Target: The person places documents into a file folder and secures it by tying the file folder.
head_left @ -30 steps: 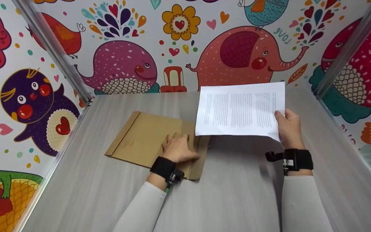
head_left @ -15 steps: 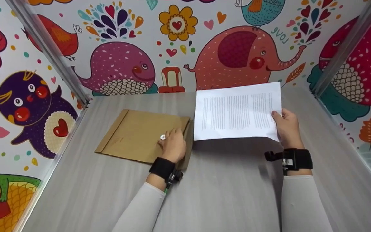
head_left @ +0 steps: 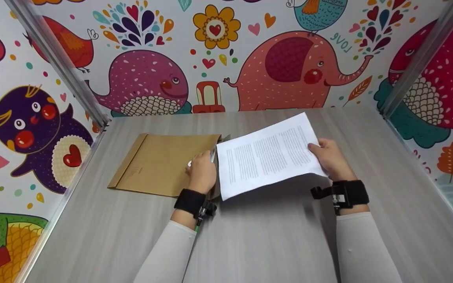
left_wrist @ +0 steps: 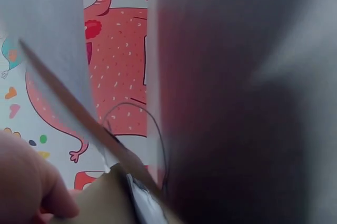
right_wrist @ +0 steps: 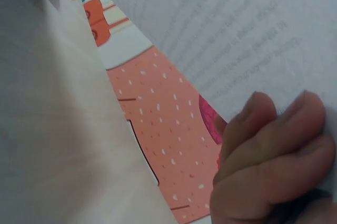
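Covering grey table point(head_left: 273, 236) — cartoon-animal walls point(head_left: 289, 59) all round.

One brown envelope point(head_left: 163, 165) lies on one grey table point(head_left: 273, 236). One printed sheet point(head_left: 267, 155) is in the air. Two hands show: the left hand point(head_left: 202, 176) and the right hand point(head_left: 330, 158). Two black wrist straps, one on each arm point(head_left: 190, 201) point(head_left: 350, 192). Two white sleeves. Three patterned walls point(head_left: 151, 51) stand around the table, with two metal posts point(head_left: 57, 63)
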A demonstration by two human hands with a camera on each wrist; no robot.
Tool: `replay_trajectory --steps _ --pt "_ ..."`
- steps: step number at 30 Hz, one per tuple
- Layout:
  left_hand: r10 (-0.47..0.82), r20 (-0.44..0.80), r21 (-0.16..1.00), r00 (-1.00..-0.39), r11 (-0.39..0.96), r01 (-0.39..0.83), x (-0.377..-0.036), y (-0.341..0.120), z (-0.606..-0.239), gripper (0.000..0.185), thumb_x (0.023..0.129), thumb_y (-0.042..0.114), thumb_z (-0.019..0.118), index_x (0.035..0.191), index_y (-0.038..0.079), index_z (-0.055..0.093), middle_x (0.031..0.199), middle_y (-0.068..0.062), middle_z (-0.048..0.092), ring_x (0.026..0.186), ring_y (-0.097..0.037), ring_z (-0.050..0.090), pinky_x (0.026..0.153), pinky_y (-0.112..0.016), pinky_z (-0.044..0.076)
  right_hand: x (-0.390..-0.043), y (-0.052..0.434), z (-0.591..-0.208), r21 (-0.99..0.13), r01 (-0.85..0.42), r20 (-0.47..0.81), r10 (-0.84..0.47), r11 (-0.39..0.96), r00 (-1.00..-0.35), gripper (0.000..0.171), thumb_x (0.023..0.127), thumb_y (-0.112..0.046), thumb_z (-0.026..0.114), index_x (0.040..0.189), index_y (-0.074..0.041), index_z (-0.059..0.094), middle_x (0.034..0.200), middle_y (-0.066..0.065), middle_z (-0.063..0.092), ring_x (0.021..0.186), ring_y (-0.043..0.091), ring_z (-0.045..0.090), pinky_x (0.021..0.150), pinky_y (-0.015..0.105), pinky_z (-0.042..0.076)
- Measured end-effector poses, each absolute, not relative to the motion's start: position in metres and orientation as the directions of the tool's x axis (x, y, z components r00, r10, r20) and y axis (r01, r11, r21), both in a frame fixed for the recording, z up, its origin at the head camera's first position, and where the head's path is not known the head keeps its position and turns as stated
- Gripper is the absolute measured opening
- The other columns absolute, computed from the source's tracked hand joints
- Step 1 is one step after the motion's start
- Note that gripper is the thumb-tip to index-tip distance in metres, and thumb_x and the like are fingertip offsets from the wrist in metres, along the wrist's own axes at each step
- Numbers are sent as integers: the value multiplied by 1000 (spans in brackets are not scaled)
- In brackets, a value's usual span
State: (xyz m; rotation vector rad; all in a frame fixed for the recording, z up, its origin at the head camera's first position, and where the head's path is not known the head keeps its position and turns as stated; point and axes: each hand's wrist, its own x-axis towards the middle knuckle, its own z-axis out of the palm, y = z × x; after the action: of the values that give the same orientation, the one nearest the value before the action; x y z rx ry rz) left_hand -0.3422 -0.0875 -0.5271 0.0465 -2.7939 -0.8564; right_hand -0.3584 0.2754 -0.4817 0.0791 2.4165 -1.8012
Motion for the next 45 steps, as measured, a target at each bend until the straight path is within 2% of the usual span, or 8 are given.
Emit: replay_trajectory --steps 5,12,19,22,28,32,37,45 --pt "-104 153 575 -983 818 3 -342 -87 -525 43 104 3 50 145 -4 60 139 -24 67 129 -44 63 101 -57 51 -358 266 -484 -954 115 -124 -16 277 -992 43 112 -16 46 139 16 55 82 -9 72 72 3 71 64 19 56" --pt "-130 144 558 -981 830 -28 -342 -86 -522 41 106 3 46 144 -2 62 136 -23 69 121 -42 67 85 -54 55 -359 257 -487 -948 118 -115 24 295 -993 42 112 -18 47 139 13 57 85 -7 72 73 4 70 65 20 56" --pt "-160 111 563 -981 823 -71 -342 -86 -518 42 106 6 47 145 3 63 138 -19 69 123 -41 67 94 -56 53 -361 233 -494 -956 112 -84 113 270 -990 39 109 -15 51 133 13 62 85 -2 71 70 3 66 64 19 54" --pt "-156 118 576 -981 815 -60 -342 -86 -518 41 105 4 48 142 2 64 134 -20 70 120 -41 68 94 -57 52 -361 218 -499 -954 107 -66 150 279 -986 37 109 -16 51 130 12 65 87 2 72 70 4 65 64 19 53" --pt "-134 201 537 -970 844 -5 -348 -87 -531 37 101 1 48 132 0 68 120 -20 73 105 -43 71 79 -55 51 -357 184 -511 -972 105 -68 178 209 -982 37 110 -17 49 132 7 66 98 11 76 75 7 66 68 20 53" --pt "-131 210 520 -969 854 -3 -344 -83 -526 33 101 -1 49 127 -2 69 117 -22 74 104 -44 72 80 -55 53 -350 161 -519 -982 117 -91 171 148 -981 37 110 -18 48 136 3 64 105 15 75 79 10 66 71 22 53" --pt "-96 184 473 -978 881 3 -336 -71 -517 35 104 -1 48 134 -2 67 123 -19 73 110 -39 72 84 -52 55 -339 137 -528 -991 102 -92 110 89 -990 38 109 -15 50 141 3 61 113 22 74 83 13 69 70 24 55" --pt "6 251 392 -968 914 107 -326 -51 -517 31 102 -5 47 124 -3 69 118 -16 74 99 -38 73 72 -44 50 -336 125 -538 -991 81 -78 28 107 -997 43 106 -8 55 148 3 56 126 25 72 95 19 72 77 23 55"
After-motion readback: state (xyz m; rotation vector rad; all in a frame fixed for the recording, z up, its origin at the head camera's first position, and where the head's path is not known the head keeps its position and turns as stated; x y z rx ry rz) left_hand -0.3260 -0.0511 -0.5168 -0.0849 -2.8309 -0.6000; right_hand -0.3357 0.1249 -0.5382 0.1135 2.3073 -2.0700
